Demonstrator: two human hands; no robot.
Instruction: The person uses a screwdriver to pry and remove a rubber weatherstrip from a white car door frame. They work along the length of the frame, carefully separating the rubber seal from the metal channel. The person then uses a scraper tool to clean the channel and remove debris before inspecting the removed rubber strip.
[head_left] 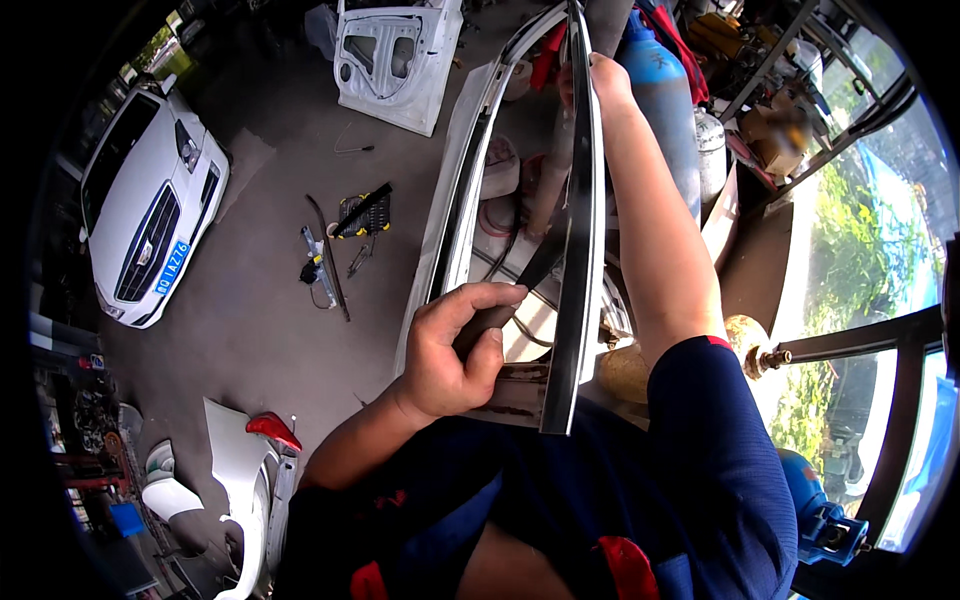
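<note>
Head view: left hand (452, 355) pinches dark strip (545, 262), 7 o'clock; right hand (608, 82), grip closed on black-and-white frame (578, 300), 1 o'clock. Red lamp (272, 431) sits at 8 o'clock.

Auto wkshp w/ detached door (395, 94)

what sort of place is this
Probably a car body repair shop: a white car stands at the left, a detached white door shell sits at the top of the view, and a loose red tail light shows at lower left.

Two hands (450, 350), one white car (152, 205)
</note>
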